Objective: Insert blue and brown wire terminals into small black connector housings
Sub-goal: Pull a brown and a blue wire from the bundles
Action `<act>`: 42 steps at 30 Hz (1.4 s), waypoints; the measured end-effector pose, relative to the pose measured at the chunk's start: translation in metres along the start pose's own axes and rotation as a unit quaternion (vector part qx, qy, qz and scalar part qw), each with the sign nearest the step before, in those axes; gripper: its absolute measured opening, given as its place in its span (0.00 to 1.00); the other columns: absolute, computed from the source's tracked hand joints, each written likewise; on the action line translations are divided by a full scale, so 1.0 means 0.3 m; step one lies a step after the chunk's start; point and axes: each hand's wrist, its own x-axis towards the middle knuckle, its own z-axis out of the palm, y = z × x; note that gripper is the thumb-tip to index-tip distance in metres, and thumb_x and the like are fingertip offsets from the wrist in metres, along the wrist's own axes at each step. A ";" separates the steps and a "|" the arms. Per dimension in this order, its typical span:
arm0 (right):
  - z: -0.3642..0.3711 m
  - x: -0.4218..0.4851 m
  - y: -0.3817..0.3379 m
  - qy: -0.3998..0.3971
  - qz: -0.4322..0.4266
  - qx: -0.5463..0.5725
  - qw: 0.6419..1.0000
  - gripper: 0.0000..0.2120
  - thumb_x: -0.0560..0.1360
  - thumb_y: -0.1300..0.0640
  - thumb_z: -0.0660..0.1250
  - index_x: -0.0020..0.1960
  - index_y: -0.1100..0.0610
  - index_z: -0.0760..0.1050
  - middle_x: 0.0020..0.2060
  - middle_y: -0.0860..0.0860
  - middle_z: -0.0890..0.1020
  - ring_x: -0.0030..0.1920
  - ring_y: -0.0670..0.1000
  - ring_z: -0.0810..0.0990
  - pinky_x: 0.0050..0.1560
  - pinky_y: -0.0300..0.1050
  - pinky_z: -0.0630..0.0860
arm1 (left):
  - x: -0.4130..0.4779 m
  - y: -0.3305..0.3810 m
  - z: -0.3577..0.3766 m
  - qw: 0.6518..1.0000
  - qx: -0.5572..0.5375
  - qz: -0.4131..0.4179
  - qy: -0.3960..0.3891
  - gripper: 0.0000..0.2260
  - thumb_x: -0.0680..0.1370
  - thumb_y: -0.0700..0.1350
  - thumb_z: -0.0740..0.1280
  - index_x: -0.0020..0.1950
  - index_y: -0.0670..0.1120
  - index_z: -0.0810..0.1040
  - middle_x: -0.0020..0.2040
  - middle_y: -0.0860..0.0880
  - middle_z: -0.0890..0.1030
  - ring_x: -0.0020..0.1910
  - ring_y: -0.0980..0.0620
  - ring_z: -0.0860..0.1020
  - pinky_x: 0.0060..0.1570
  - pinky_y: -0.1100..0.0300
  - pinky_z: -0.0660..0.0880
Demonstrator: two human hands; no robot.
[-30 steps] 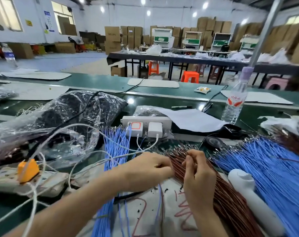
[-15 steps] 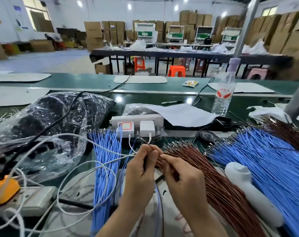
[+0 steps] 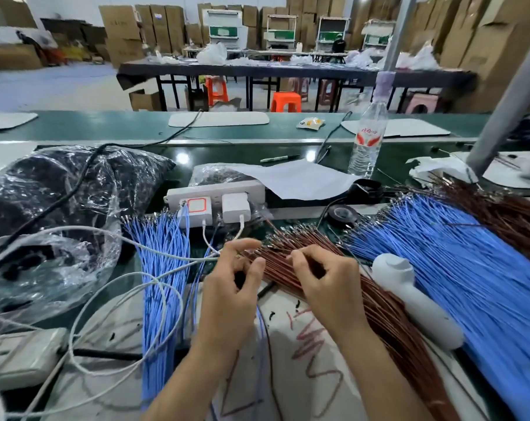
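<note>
Big clear bag (image 3: 60,208) at left of bench: full of small dark parts (too blurred to identify). Smaller bag (image 3: 215,174) behind power strip (image 3: 215,191), same dark fill. Left hand (image 3: 230,296) curled round a small dark piece (image 3: 240,278) beside the brown wires (image 3: 379,314). Right hand (image 3: 324,278) curled at their tips, grip unclear. Blue wires (image 3: 160,268) fan out on both sides. Green bench (image 3: 106,126); cardboard boxes (image 3: 124,25) stacked behind.

On the green counter (image 3: 106,126) a white power strip (image 3: 215,191) with two chargers sits right of a crumpled clear plastic bag (image 3: 54,208), near a paper sheet (image 3: 300,177), a pen (image 3: 279,158), an upright water bottle (image 3: 367,138), a black tape roll (image 3: 342,214) and a white handheld device (image 3: 415,299), with cardboard boxes (image 3: 124,25) stacked far behind.
</note>
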 end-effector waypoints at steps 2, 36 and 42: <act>0.005 -0.003 -0.010 -0.026 0.037 0.035 0.998 0.09 0.71 0.58 0.63 0.40 0.57 0.83 0.28 0.45 0.80 0.28 0.43 0.76 0.29 0.31 0.68 | -0.014 0.008 0.012 0.999 0.020 0.004 -0.043 0.06 0.78 0.41 0.67 0.52 0.52 0.77 0.31 0.48 0.79 0.27 0.49 0.74 0.28 0.55 0.72; -0.372 -0.059 0.005 -0.288 0.308 0.022 0.907 0.04 0.73 0.69 0.70 0.42 0.64 0.83 0.35 0.58 0.85 0.35 0.48 0.81 0.38 0.35 0.76 | -0.211 0.149 0.245 0.880 0.233 0.129 -0.394 0.07 0.77 0.46 0.64 0.47 0.45 0.80 0.43 0.43 0.81 0.46 0.41 0.77 0.45 0.54 0.72; -0.322 -0.034 0.008 -0.272 0.327 0.023 0.905 0.05 0.73 0.69 0.69 0.40 0.64 0.82 0.30 0.55 0.83 0.26 0.46 0.78 0.27 0.33 0.72 | -0.280 0.190 0.321 0.914 0.226 0.086 -0.326 0.10 0.75 0.54 0.65 0.45 0.48 0.78 0.42 0.47 0.79 0.45 0.42 0.78 0.40 0.55 0.69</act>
